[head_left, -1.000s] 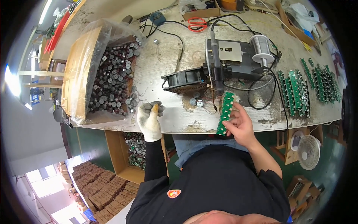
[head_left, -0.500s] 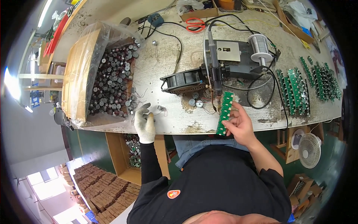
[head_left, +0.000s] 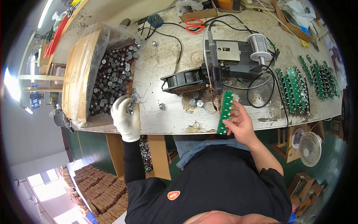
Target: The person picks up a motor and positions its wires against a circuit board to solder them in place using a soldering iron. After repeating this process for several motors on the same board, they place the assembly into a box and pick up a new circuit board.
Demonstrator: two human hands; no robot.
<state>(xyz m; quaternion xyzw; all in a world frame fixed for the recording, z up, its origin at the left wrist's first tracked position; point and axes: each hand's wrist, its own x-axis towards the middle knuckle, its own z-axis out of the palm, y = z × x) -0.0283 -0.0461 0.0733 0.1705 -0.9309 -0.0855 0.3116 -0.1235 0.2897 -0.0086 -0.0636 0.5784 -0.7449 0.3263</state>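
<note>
My left hand, in a white glove, is at the right edge of the box of motors. Its fingers curl toward the thumb around a small round motor, partly hidden by the glove. Thin wires stick out beside the fingertips. My bare right hand pinches the lower part of a green circuit board strip, held upright over the table's front edge. The strip's top end is just right of the soldering iron tip. Between my hands, a loose motor with wires lies on the table.
A plastic-lined cardboard box of motors stands at left. Beyond the strip are a black fan, several loose motors and a solder spool on its stand. Rows of green boards lie at right; red scissors lie behind.
My left hand has moved left, away from the loose motor, to the box's edge, and its fingers have curled in. My right hand and the board strip have hardly moved.
</note>
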